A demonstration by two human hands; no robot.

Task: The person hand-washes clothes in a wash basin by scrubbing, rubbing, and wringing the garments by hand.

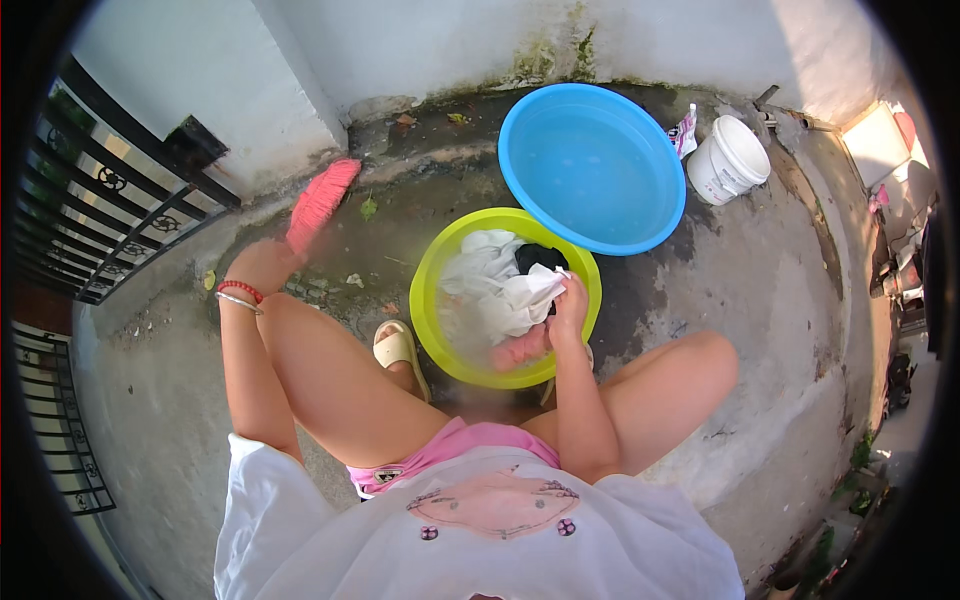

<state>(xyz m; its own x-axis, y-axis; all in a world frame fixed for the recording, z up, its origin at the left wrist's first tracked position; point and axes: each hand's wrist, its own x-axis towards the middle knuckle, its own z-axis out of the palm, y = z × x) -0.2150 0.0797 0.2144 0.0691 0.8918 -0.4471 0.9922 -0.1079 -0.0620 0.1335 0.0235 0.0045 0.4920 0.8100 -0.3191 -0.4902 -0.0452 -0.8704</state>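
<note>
My right hand (568, 304) pinches a white cloth (529, 296) over the yellow-green plastic basin (429, 330) between my feet. More white fabric (484, 259), a black cloth (541, 257) and a pink cloth (521, 349) lie in that basin, with cloudy water around them. My left hand (262, 264) is above my left knee, well away from the basin, its fingers blurred and partly hidden. From my view it overlaps the near end of a pink-bristled broom head (322, 202); whether they touch I cannot tell.
A large blue basin (592, 165) with clear water overlaps the far right rim of the yellow-green one. A white plastic bucket (727, 161) and a printed plastic pouch (684, 133) stand beyond it. A stained white wall (442, 45) runs behind, with a black metal gate (112, 180) at left.
</note>
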